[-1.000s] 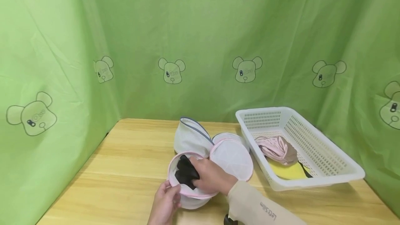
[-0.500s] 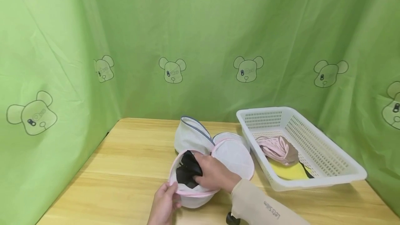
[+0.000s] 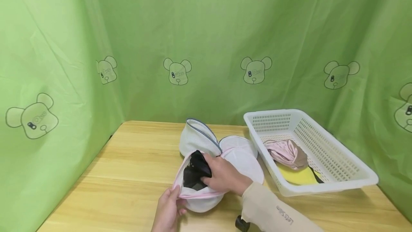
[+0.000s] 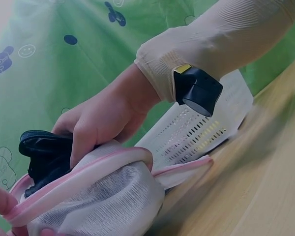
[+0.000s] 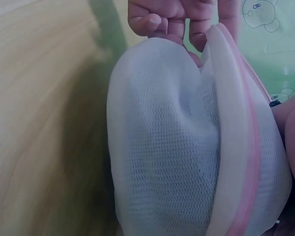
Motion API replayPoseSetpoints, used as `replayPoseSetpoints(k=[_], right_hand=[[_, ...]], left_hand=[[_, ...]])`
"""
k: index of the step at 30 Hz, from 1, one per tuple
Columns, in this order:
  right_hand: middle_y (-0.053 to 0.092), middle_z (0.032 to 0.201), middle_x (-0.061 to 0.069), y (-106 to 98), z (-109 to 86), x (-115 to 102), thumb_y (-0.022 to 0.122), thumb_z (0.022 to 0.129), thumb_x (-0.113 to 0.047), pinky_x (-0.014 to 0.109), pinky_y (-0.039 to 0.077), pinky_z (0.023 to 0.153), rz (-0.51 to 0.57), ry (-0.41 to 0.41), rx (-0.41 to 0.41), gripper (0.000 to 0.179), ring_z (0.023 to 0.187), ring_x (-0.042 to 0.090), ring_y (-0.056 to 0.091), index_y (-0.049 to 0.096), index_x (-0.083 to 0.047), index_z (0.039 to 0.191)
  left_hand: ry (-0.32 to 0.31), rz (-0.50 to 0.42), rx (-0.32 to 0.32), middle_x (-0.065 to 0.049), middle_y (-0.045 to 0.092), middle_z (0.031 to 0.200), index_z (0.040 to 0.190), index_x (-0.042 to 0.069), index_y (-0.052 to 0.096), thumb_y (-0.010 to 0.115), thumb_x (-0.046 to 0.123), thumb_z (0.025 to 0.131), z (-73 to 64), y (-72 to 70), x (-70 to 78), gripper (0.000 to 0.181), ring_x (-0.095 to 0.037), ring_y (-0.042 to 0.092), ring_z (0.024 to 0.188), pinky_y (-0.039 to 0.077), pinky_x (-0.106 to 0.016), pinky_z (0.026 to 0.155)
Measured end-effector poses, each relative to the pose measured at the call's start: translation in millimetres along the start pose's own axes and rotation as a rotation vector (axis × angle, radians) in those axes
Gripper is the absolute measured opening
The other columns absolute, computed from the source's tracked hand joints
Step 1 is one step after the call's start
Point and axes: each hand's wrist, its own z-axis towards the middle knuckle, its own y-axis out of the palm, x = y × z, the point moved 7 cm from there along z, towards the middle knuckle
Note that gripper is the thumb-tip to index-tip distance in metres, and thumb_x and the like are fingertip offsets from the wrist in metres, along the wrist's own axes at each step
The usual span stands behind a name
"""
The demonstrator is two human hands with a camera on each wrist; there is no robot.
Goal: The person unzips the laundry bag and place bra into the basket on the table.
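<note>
A white mesh laundry bag (image 3: pixel 203 204) with a pink zip edge stands open at the front of the table, its round lid (image 3: pixel 247 164) folded out to the right. My left hand (image 3: pixel 168 203) pinches the pink edge at the bag's left. Reaching in from the right, my right hand (image 3: pixel 225 175) grips a black cloth garment (image 3: pixel 194 176) inside the opening. In the left wrist view, part of the black garment (image 4: pixel 46 160) sticks up above the edge, and its lower part is hidden in the bag. The bag's mesh side (image 5: pixel 157 132) fills much of the right wrist view.
Right behind stands another white mesh bag (image 3: pixel 196 140) with blue trim, open, its lid (image 3: pixel 236 142) lying to the right. At the right is a white plastic basket (image 3: pixel 331 191) holding a crumpled pink garment (image 3: pixel 286 154) and a yellow piece (image 3: pixel 297 175). A green curtain (image 3: pixel 215 28) surrounds the table.
My right hand and the black garment have shifted slightly right within the bag. The bag's opening has been pulled from round to a more pointed shape, and its lid has moved slightly.
</note>
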Motion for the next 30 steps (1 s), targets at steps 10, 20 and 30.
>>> replayPoseSetpoints(k=[10, 20, 30], right_hand=[[0.06, 0.079, 0.003, -7, -1.7, -2, 0.076, 0.075, -0.019, 0.032, 0.049, 0.06, 0.029, -0.028, 0.003, 0.042, 0.068, 0.015, 0.056, 0.051, -0.006, 0.107], [0.06, 0.077, 0.0, -17, -1.2, -4, 0.076, 0.077, -0.018, 0.029, 0.048, 0.061, 0.124, -0.045, 0.013, 0.042, 0.068, 0.012, 0.055, 0.052, -0.007, 0.109], [0.059, 0.077, -0.002, -28, 0.1, -8, 0.076, 0.078, -0.02, 0.027, 0.049, 0.061, 0.184, -0.056, 0.034, 0.039, 0.068, 0.01, 0.055, 0.052, -0.01, 0.106]], left_hand=[[-0.004, -0.028, 0.002, -0.004, 0.055, 0.09, 0.106, -0.003, 0.047, 0.038, 0.019, 0.105, -0.1, 0.0, -0.8, 0.024, -0.015, 0.051, 0.077, 0.047, -0.021, 0.057], [-0.008, -0.046, -0.005, -0.007, 0.058, 0.092, 0.109, -0.005, 0.044, 0.038, 0.02, 0.104, -2.2, 0.4, -1.5, 0.026, -0.016, 0.056, 0.076, 0.049, -0.024, 0.059], [-0.002, -0.031, 0.01, -0.007, 0.058, 0.091, 0.106, -0.004, 0.044, 0.036, 0.02, 0.105, 1.0, -0.1, -3.5, 0.025, -0.016, 0.055, 0.076, 0.05, -0.026, 0.06]])
